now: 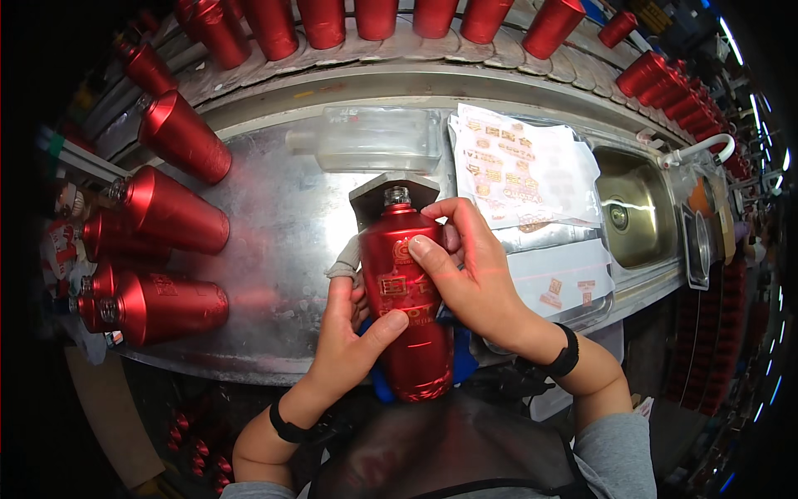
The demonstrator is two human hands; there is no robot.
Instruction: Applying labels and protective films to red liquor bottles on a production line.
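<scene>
A glossy red bottle (420,362) with gold decoration and an open, bare glass neck lies in front of me, its neck pointing away. My left hand (349,345) grips its left side, thumb on the front, the other fingers partly hidden; a pale cover wraps one fingertip. From the right, my right hand (474,270) holds the upper body, thumb pressing by a round gold emblem and index finger bent near the shoulder. Behind the neck is a grey angular block (391,180). Blue cloth (465,356) shows under the bottle's lower end.
Red bottles (179,212) stand at the left. More red bottles (378,18) line a slatted conveyor (399,54) at the back. A clear glass bottle (378,141) lies beyond the block. Printed decal sheets (573,162) lie right, beside a sink (636,179) with a white tap (702,148).
</scene>
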